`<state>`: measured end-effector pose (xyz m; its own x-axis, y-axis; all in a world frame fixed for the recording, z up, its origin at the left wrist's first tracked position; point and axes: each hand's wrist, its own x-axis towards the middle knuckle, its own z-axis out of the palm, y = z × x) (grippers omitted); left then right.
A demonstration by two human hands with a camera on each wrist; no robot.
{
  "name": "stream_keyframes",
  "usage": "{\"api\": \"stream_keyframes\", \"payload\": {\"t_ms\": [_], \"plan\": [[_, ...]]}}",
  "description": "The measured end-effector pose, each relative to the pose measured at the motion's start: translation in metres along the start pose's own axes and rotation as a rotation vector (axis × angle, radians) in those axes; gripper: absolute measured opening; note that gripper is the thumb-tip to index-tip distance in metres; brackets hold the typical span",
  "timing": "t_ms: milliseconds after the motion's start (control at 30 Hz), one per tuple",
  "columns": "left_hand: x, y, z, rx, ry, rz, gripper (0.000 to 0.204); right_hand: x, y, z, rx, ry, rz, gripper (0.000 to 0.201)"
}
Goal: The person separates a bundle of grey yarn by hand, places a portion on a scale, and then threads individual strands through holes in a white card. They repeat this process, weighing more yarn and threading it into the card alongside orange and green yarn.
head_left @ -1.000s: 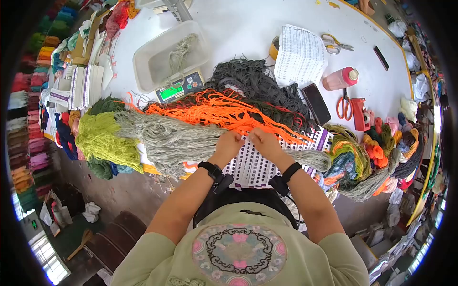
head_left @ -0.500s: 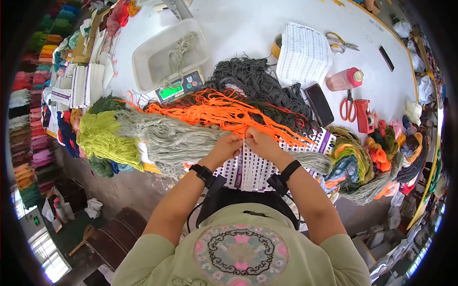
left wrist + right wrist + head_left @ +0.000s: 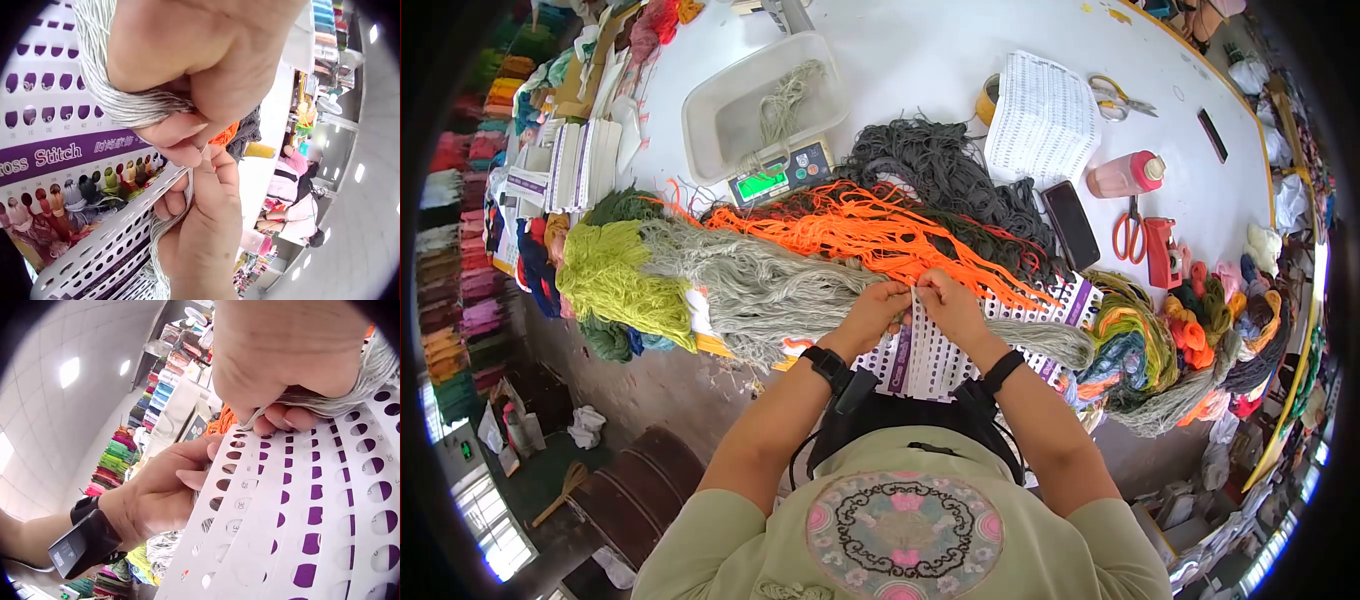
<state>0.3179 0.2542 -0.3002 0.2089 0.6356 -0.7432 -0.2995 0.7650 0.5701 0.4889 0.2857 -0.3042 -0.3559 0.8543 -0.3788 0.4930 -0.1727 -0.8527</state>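
Both hands meet over a stack of white cross stitch thread cards (image 3: 930, 370) with rows of holes and purple bands. In the left wrist view, the left hand (image 3: 206, 56) pinches thin grey thread by a card's edge, a thick grey skein (image 3: 134, 103) looped under its fingers. Opposite it, the right hand (image 3: 203, 219) pinches grey thread too, fingertips touching the left's. From the right wrist, the right hand (image 3: 290, 356) is at the top end of the punched card strips (image 3: 250, 506), grey strands crossing under its palm; the left hand (image 3: 169, 481) is behind the front strip.
Orange thread (image 3: 850, 235) and dark grey thread (image 3: 950, 180) lie just beyond the hands. A plastic tub (image 3: 730, 110) sits on a digital scale (image 3: 770, 185). Phone (image 3: 1072, 225), bottle (image 3: 1120, 175), red-handled scissors (image 3: 1130, 240) and a printed sheet (image 3: 1040, 120) are at right.
The hands, slightly apart at first, have come together at the cards' top edge, fingertips touching. A purple band on the cards now shows below the left hand.
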Motion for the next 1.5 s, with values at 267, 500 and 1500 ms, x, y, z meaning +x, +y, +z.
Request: {"api": "stream_keyframes", "payload": {"t_ms": [267,500,1500], "plan": [[0.001,0.002,0.001,0.336,0.088,0.039,0.010,0.000,-0.001,-0.001,-0.198,-0.018,-0.085,0.014],[-0.020,0.020,-0.069,0.263,0.188,0.110,0.013,0.002,-0.004,-0.010,-0.171,-0.107,-0.113,0.015],[-0.021,0.020,-0.002,0.620,-0.190,0.071,0.053,0.013,0.034,0.010,0.111,-0.262,-0.044,0.040]]}}
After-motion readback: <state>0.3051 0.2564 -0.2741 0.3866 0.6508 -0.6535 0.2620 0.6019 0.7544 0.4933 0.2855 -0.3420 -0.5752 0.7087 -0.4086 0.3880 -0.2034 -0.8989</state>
